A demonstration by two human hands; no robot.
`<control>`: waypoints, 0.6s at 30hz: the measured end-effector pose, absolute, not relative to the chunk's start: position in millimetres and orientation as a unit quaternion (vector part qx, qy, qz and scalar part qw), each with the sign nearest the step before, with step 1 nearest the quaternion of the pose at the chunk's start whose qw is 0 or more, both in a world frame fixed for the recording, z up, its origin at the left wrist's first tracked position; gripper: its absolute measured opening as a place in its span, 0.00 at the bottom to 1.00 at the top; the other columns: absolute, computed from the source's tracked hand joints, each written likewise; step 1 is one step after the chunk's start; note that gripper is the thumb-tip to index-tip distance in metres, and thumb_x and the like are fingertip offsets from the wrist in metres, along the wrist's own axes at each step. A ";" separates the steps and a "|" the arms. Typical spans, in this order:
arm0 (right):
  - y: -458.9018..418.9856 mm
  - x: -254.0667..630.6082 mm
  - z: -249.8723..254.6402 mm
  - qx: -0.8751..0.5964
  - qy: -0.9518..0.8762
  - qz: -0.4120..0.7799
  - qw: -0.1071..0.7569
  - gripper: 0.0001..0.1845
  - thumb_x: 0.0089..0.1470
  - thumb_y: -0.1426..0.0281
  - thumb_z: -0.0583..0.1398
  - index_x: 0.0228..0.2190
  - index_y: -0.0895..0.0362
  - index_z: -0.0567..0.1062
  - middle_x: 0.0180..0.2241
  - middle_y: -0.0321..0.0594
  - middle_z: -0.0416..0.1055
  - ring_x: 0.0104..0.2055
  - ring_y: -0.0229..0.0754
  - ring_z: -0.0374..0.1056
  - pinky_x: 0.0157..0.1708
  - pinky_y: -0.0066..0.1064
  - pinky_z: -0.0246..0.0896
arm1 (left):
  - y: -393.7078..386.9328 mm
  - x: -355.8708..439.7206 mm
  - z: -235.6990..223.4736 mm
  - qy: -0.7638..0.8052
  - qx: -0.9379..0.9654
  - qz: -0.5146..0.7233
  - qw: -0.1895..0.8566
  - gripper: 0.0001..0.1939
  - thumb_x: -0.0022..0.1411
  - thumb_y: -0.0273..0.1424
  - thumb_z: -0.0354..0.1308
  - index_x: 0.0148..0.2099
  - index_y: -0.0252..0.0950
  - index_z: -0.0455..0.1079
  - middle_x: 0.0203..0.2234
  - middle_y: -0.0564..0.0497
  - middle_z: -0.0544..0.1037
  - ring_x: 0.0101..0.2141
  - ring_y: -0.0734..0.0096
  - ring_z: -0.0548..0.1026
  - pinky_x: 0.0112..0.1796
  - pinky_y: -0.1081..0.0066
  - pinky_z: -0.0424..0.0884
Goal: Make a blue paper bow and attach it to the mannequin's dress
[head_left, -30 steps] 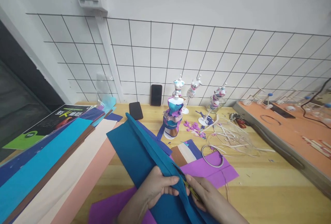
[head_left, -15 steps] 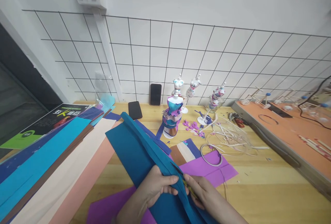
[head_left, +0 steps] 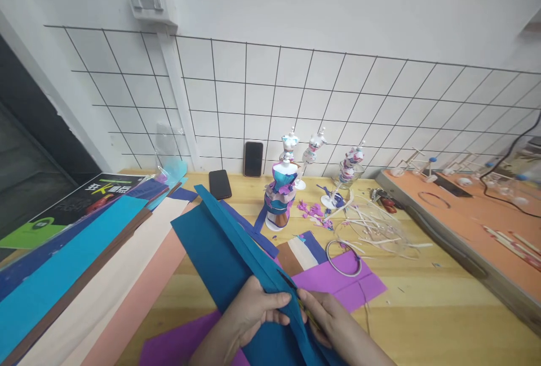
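Note:
A long sheet of teal paper (head_left: 211, 247), folded lengthwise, slants across the table in front of me. My left hand (head_left: 260, 309) pinches its folded edge, thumb on top and fingers beneath. Dark-bladed scissors (head_left: 287, 279) lie along that edge, their blades at the paper; the yellowish handles are mostly covered by my right hand (head_left: 323, 315), closed around them. Just beyond the paper stands a small dress form (head_left: 281, 194) dressed in teal, purple and brown pieces. Purple paper (head_left: 342, 281) lies beyond my right hand, with a metal ring (head_left: 343, 258) on it.
Strips of coloured paper (head_left: 139, 276) and a black-and-green printed packet (head_left: 71, 208) fill the left side. Two phones, one lying flat (head_left: 220, 184) and one upright (head_left: 253, 159), are at the back. Other dress forms (head_left: 353, 163), loose raffia-like strands (head_left: 376, 222) and an orange board (head_left: 473, 214) lie rightward.
The camera view has shifted slightly. Both hands keep their grip on the teal paper and the scissors, whose blades look closer together than before.

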State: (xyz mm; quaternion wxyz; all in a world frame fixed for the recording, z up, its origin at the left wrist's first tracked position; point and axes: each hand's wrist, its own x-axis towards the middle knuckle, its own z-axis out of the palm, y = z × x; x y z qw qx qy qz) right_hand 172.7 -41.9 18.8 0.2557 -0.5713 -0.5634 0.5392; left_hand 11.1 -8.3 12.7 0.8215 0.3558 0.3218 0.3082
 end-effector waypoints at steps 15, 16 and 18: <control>-37.5 169.1 13.5 -0.571 -0.569 0.532 0.260 0.31 0.50 0.44 0.43 0.18 0.57 0.62 0.09 0.25 0.48 0.11 0.30 0.43 0.12 0.23 0.38 | -9.3 13.1 18.9 0.352 0.344 0.317 0.811 0.13 0.47 0.30 0.64 0.35 0.29 0.70 0.24 0.45 0.78 0.26 0.68 0.76 0.24 0.76 0.66; -37.4 168.9 14.0 -0.572 -0.568 0.532 0.259 0.31 0.50 0.43 0.43 0.18 0.57 0.61 0.09 0.25 0.47 0.11 0.30 0.43 0.12 0.23 0.38 | -9.3 13.0 19.1 0.352 0.343 0.315 0.812 0.13 0.46 0.31 0.64 0.35 0.29 0.70 0.24 0.45 0.78 0.26 0.67 0.76 0.24 0.76 0.66; -37.4 168.4 14.9 -0.574 -0.566 0.534 0.256 0.31 0.49 0.42 0.43 0.18 0.57 0.61 0.08 0.25 0.47 0.11 0.30 0.43 0.12 0.23 0.37 | -9.1 13.0 18.6 0.351 0.339 0.315 0.814 0.14 0.45 0.31 0.65 0.35 0.29 0.71 0.24 0.45 0.78 0.26 0.66 0.76 0.24 0.75 0.67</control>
